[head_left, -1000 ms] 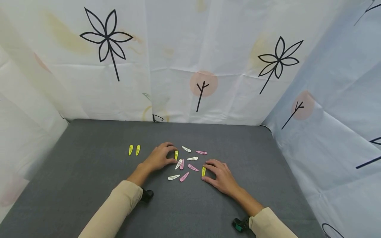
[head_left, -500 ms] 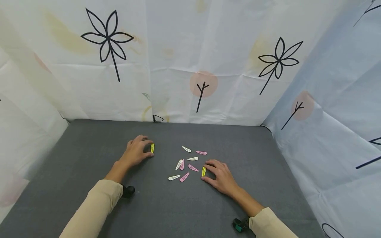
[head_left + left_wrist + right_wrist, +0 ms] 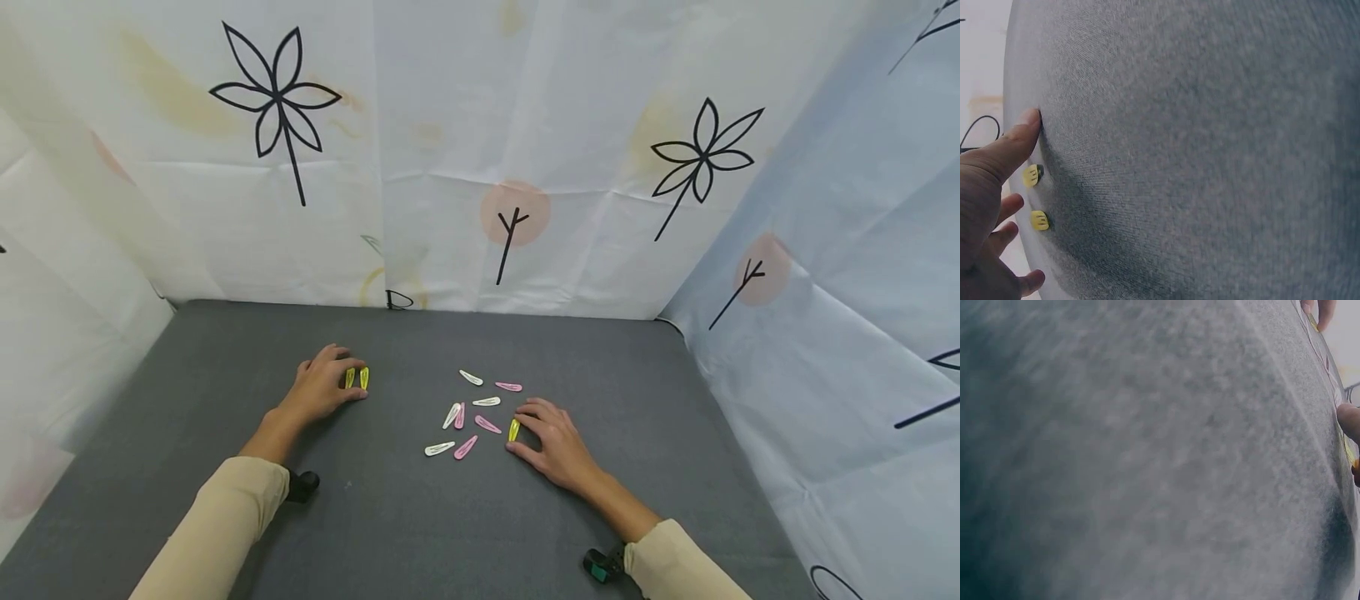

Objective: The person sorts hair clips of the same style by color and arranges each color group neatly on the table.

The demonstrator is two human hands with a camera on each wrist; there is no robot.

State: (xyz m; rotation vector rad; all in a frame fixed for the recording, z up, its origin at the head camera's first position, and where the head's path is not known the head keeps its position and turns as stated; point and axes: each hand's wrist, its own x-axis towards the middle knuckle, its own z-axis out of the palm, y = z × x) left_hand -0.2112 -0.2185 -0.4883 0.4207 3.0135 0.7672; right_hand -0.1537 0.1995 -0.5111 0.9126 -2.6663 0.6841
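Note:
At the left of the table, my left hand (image 3: 318, 387) holds a yellow snap hair clip (image 3: 364, 378) by its ends between thumb and index finger. Beside it a second yellow clip (image 3: 349, 378) shows through the gap of the hand. In the left wrist view, two yellow clips lie past the thumb (image 3: 1019, 140), a nearer one (image 3: 1031, 175) and another (image 3: 1039, 220). My right hand (image 3: 555, 446) rests right of the pile, pinching a yellow hair clip (image 3: 513, 430) between thumb and index finger. In the right wrist view, fingertips (image 3: 1350, 422) partly cover that clip (image 3: 1350, 451).
Between the hands lie several white and pink hair clips, among them a white clip (image 3: 487, 402) and a pink clip (image 3: 487, 424). A white and a pink one overlap. The grey table (image 3: 420, 517) ends at a white patterned curtain (image 3: 442, 233).
My left hand has carried a yellow hair clip left from the pile and brought it beside the yellow clips there. My right hand keeps its place with its clip.

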